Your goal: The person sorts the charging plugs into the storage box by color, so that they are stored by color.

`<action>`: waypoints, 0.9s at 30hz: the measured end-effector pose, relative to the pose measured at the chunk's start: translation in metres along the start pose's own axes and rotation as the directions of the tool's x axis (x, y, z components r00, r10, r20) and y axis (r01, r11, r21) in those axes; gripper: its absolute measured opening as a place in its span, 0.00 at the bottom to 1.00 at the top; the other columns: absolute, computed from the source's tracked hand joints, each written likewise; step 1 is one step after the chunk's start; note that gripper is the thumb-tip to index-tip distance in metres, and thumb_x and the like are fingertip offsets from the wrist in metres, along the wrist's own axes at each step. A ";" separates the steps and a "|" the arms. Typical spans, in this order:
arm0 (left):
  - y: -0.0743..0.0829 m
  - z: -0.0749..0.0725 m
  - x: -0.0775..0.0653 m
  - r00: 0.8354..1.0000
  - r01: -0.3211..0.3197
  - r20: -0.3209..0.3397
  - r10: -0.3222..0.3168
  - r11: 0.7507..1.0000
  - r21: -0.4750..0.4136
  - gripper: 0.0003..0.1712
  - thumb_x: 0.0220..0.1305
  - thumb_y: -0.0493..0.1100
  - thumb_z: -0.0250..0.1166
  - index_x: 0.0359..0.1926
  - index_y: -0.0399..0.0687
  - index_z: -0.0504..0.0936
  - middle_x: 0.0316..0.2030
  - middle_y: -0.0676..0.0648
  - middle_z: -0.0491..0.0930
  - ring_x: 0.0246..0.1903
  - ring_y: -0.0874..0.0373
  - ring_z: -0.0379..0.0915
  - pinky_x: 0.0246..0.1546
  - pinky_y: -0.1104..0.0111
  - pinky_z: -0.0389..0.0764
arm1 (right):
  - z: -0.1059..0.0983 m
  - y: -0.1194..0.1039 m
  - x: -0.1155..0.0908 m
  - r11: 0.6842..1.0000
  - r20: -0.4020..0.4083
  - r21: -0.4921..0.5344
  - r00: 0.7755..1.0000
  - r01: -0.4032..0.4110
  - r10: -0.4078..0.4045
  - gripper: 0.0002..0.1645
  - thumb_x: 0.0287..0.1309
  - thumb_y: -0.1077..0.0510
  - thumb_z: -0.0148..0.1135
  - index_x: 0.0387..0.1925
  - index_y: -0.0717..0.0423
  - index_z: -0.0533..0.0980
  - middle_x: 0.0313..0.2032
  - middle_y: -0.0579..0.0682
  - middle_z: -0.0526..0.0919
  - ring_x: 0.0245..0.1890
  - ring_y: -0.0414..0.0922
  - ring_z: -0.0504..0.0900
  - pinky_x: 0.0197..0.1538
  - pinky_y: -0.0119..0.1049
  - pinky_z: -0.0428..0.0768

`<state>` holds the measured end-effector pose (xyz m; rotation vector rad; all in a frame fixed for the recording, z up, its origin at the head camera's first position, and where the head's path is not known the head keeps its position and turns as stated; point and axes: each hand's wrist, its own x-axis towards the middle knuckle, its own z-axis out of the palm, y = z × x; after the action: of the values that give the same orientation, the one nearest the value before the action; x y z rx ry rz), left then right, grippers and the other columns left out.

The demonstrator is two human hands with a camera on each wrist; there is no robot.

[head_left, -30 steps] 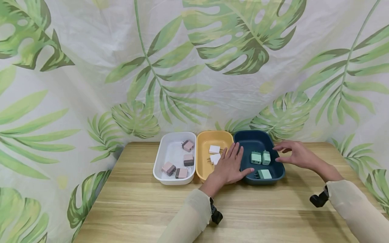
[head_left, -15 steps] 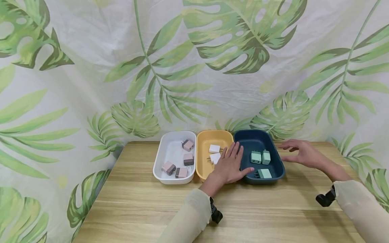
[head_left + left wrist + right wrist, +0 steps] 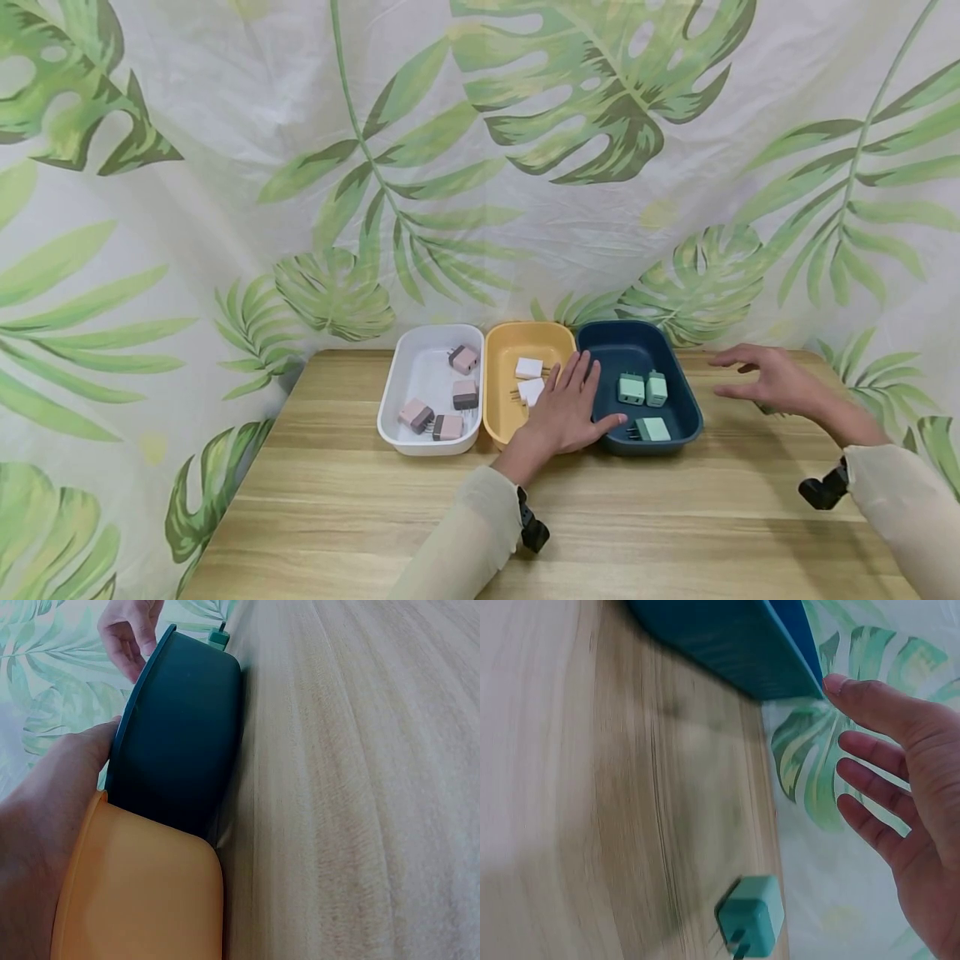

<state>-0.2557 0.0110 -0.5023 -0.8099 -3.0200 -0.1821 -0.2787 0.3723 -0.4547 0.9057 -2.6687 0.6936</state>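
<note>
My left hand point(image 3: 564, 411) lies with spread, straight fingers over the side-by-side rims of the yellow bin point(image 3: 529, 332) and the navy bin point(image 3: 618, 335). White plug chargers point(image 3: 529, 367) sit in the yellow bin, partly covered by this hand. Three mint-green chargers point(image 3: 656, 389) are inside the navy bin. To the right of that bin my right hand point(image 3: 783, 385) hovers above the table, thumb and fingers apart, holding nothing. Another green charger point(image 3: 751, 915) stands on the table below it, prongs showing in the right wrist view; in the head view the hand hides most of it.
A white bin point(image 3: 408, 350) with several pink-and-grey chargers point(image 3: 464, 394) stands left of the yellow one. The bins line the back of the wooden table point(image 3: 360, 517), in front of a leaf-print cloth point(image 3: 465, 242).
My right hand has moved rightward, from over the navy bin's right rim to above the table beside it. The left hand has stayed in place.
</note>
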 end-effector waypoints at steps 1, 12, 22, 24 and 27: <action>0.000 0.001 0.000 1.000 0.000 0.003 0.000 1.000 -0.005 0.58 0.73 0.82 0.38 0.87 0.49 0.46 0.86 0.45 0.40 0.85 0.51 0.29 0.83 0.52 0.42 | -0.001 0.001 -0.001 1.000 0.004 0.000 1.000 -0.007 0.007 0.25 0.48 0.61 0.85 0.50 0.60 0.88 0.48 0.56 0.90 0.44 0.43 0.87 0.43 0.35 0.87; -0.001 0.001 0.001 1.000 0.003 0.007 -0.003 1.000 -0.008 0.58 0.73 0.82 0.38 0.87 0.50 0.46 0.86 0.45 0.40 0.85 0.52 0.28 0.83 0.52 0.42 | -0.009 0.020 -0.014 0.997 0.064 0.003 0.995 -0.074 0.074 0.24 0.51 0.59 0.84 0.52 0.55 0.88 0.51 0.54 0.90 0.48 0.31 0.83 0.45 0.34 0.85; -0.001 0.001 0.002 1.000 0.008 0.013 -0.008 1.000 -0.007 0.58 0.73 0.82 0.38 0.87 0.50 0.45 0.86 0.45 0.39 0.85 0.52 0.27 0.83 0.52 0.41 | -0.012 0.042 -0.027 0.996 0.042 -0.066 0.997 -0.058 0.061 0.28 0.43 0.57 0.88 0.50 0.56 0.89 0.48 0.53 0.92 0.47 0.31 0.84 0.42 0.35 0.87; -0.001 0.001 0.001 1.000 0.008 0.012 -0.008 1.000 -0.002 0.58 0.73 0.82 0.39 0.87 0.50 0.46 0.86 0.45 0.39 0.85 0.52 0.27 0.83 0.53 0.41 | -0.012 0.047 -0.030 0.997 0.056 -0.051 0.996 -0.060 0.063 0.29 0.43 0.58 0.88 0.50 0.57 0.89 0.48 0.54 0.91 0.48 0.28 0.82 0.43 0.33 0.86; -0.001 0.002 0.001 1.000 0.007 0.011 -0.007 1.000 -0.004 0.58 0.72 0.82 0.38 0.87 0.50 0.46 0.86 0.46 0.39 0.85 0.53 0.27 0.83 0.53 0.40 | -0.013 0.053 -0.034 0.996 0.081 -0.020 0.992 -0.090 0.092 0.30 0.43 0.58 0.88 0.51 0.59 0.88 0.49 0.56 0.91 0.49 0.23 0.79 0.44 0.31 0.85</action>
<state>-0.2572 0.0114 -0.5045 -0.8032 -3.0340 -0.1846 -0.2844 0.4330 -0.4748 0.8296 -2.7990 0.6669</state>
